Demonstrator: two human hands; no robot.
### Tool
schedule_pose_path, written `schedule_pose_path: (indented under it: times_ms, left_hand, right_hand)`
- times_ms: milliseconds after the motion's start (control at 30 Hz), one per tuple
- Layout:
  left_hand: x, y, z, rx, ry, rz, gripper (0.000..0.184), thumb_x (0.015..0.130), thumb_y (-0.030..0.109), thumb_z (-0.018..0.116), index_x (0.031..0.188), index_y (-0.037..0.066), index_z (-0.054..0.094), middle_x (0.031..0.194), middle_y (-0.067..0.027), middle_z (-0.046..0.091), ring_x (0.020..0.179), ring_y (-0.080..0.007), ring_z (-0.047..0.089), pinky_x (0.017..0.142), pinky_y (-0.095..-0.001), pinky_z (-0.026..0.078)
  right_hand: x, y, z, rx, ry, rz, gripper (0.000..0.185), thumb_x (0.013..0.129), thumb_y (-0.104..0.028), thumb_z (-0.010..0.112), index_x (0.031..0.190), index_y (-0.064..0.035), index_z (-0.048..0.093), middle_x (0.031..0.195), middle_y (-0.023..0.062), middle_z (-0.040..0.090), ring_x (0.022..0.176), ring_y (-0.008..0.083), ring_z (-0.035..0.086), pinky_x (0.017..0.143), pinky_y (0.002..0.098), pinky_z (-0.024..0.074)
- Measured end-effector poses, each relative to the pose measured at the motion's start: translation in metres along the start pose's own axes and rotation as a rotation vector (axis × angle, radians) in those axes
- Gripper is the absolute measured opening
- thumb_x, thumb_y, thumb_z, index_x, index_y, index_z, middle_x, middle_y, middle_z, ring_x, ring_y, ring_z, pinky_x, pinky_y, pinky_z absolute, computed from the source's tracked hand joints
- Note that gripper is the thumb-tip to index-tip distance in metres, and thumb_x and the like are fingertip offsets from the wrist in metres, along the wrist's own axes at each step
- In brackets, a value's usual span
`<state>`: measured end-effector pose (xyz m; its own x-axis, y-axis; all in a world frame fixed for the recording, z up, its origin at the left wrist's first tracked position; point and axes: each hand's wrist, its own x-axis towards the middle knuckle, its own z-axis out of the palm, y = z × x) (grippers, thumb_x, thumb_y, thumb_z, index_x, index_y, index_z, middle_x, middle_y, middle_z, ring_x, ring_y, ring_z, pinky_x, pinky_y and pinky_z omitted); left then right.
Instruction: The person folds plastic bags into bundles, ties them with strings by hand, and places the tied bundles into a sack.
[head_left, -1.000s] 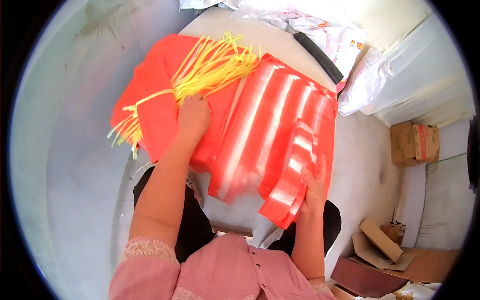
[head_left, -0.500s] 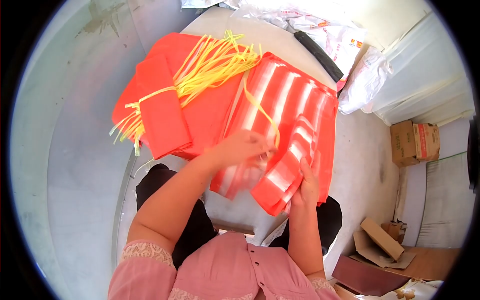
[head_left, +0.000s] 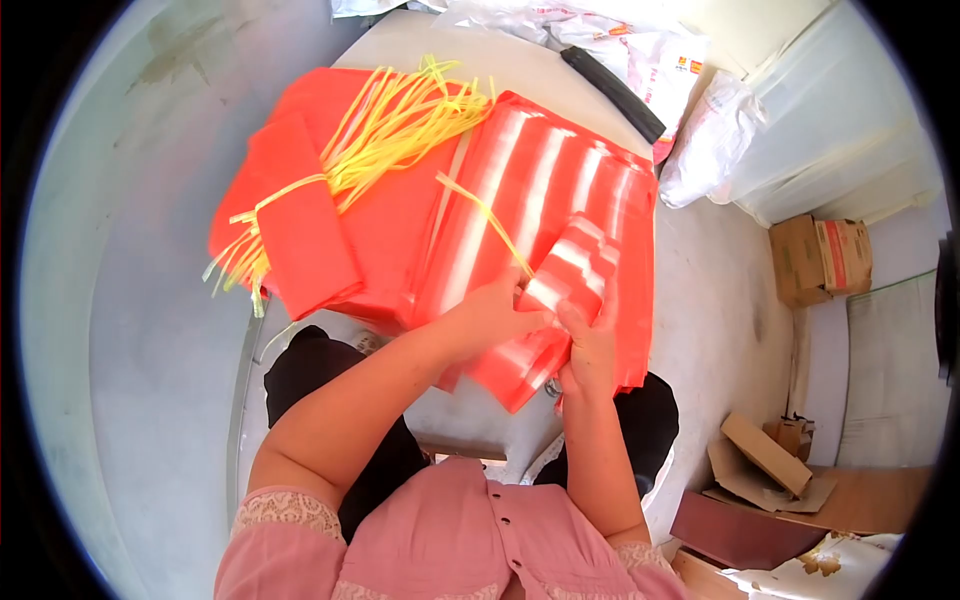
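Strips (head_left: 410,125) on stack (head_left: 390,245), roll (head_left: 612,94) behind, carton (head_left: 800,262) right

Red-and-white striped sheets (head_left: 500,190), plain red stack (head_left: 385,240), bright yellow ties (head_left: 400,125), pink shirt (head_left: 450,540).

A folded red-and-white bundle (head_left: 574,268) is slanting from near left to far right over striped sheets (head_left: 632,235). A thin yellow strip (head_left: 489,219) is extending toward the far left beside it.

Hands (head_left: 502,312) (head_left: 590,350): two
Striped bundle (head_left: 570,265): one
Striped stack (head_left: 545,160): one
Loose strip (head_left: 489,215): one
Strip bunch (head_left: 395,135): one
Black roll (head_left: 612,94): one
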<state>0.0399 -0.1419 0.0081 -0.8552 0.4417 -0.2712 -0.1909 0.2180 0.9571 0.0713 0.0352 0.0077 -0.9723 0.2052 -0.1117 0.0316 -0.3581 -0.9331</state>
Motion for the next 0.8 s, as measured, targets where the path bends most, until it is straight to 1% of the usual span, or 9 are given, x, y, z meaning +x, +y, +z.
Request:
schedule_pose_path:
  times_ms: [67,133,233,300,433,533,633,733,800]
  left_hand:
    - [-0.003,0.022,-0.002,-0.048,-0.065,-0.127,0.084,0.096,0.027,0.075,0.16,-0.006,0.031,0.162,-0.0254,0.04,0.147,-0.0317,0.045,0.111,-0.0382,0.047]
    - [0.01,0.01,0.007,-0.227,-0.047,-0.082,0.083,0.095,0.019,0.075,0.161,-0.003,0.031,0.162,-0.0244,0.04,0.146,-0.0303,0.046,0.111,-0.0379,0.047]
    - [0.019,0.017,0.01,-0.391,-0.079,-0.113,0.083,0.093,0.011,0.075,0.162,0.001,0.03,0.164,-0.022,0.038,0.145,-0.0283,0.046,0.111,-0.0372,0.046]
    - [0.026,0.02,0.011,-0.386,-0.084,-0.108,0.084,0.092,0.008,0.074,0.163,0.003,0.03,0.165,-0.0201,0.037,0.144,-0.0273,0.047,0.111,-0.0365,0.046]
    - [0.038,0.014,0.018,-0.255,-0.049,-0.053,0.084,0.091,0.007,0.072,0.164,0.004,0.031,0.164,-0.0184,0.041,0.14,-0.0261,0.051,0.11,-0.0349,0.046]
    - [0.035,0.016,0.019,-0.116,-0.024,-0.062,0.083,0.09,0.008,0.072,0.163,0.003,0.034,0.16,-0.0198,0.048,0.139,-0.0266,0.053,0.111,-0.0347,0.045]
    - [0.032,0.017,0.016,-0.002,-0.03,-0.049,0.083,0.089,0.008,0.072,0.163,0.003,0.035,0.155,-0.0212,0.053,0.138,-0.0286,0.055,0.112,-0.0351,0.045]
    - [0.029,0.022,0.018,0.073,-0.019,-0.034,0.082,0.088,0.008,0.071,0.163,0.004,0.035,0.154,-0.0221,0.054,0.138,-0.0315,0.056,0.112,-0.0365,0.045]
    - [0.031,0.021,0.021,0.148,0.009,0.001,0.082,0.088,0.007,0.069,0.162,0.006,0.036,0.156,-0.0225,0.052,0.139,-0.033,0.055,0.112,-0.0377,0.046]
  right_hand:
    - [-0.001,-0.005,-0.003,-0.067,0.002,0.008,0.087,0.094,0.004,0.068,0.167,-0.009,0.023,0.163,0.0166,0.037,0.14,0.0291,0.051,0.109,0.0417,0.0525]
    - [-0.004,-0.022,-0.002,-0.132,0.027,0.065,0.085,0.096,0.001,0.067,0.168,-0.0084,0.022,0.165,0.0167,0.034,0.142,0.0287,0.049,0.109,0.0405,0.052]
    - [0.009,-0.018,-0.037,-0.222,-0.019,0.04,0.078,0.1,-0.005,0.066,0.166,-0.0061,0.025,0.156,0.0146,0.047,0.132,0.0246,0.057,0.105,0.0376,0.0534]
    - [0.012,-0.027,-0.053,-0.322,0.023,0.159,0.072,0.101,-0.007,0.065,0.164,-0.0053,0.03,0.141,0.0113,0.057,0.122,0.0211,0.062,0.1,0.0352,0.0543]
    - [0.013,-0.033,-0.073,-0.428,0.023,0.229,0.058,0.102,-0.009,0.065,0.156,-0.0053,0.045,0.114,0.0045,0.066,0.103,0.0147,0.065,0.092,0.0303,0.0551]
    - [0.012,-0.037,-0.088,-0.478,-0.109,0.217,0.045,0.101,-0.01,0.066,0.145,-0.0045,0.057,0.115,0.005,0.065,0.104,0.0161,0.065,0.091,0.0311,0.0558]
    - [0.017,-0.027,-0.107,-0.796,-0.142,-0.004,0.04,0.096,-0.01,0.068,0.135,-0.0014,0.064,0.118,0.0097,0.067,0.107,0.0202,0.065,0.091,0.0354,0.0552]
    - [0.011,-0.038,-0.109,-1.05,-0.143,-0.121,0.037,0.094,-0.011,0.07,0.13,-0.0005,0.066,0.121,0.0151,0.067,0.112,0.028,0.066,0.094,0.039,0.0549]
    - [0.01,-0.044,-0.106,-1.21,-0.127,-0.194,0.031,0.095,-0.016,0.07,0.121,0.0003,0.068,0.115,0.0191,0.068,0.106,0.0327,0.067,0.09,0.0423,0.0545]
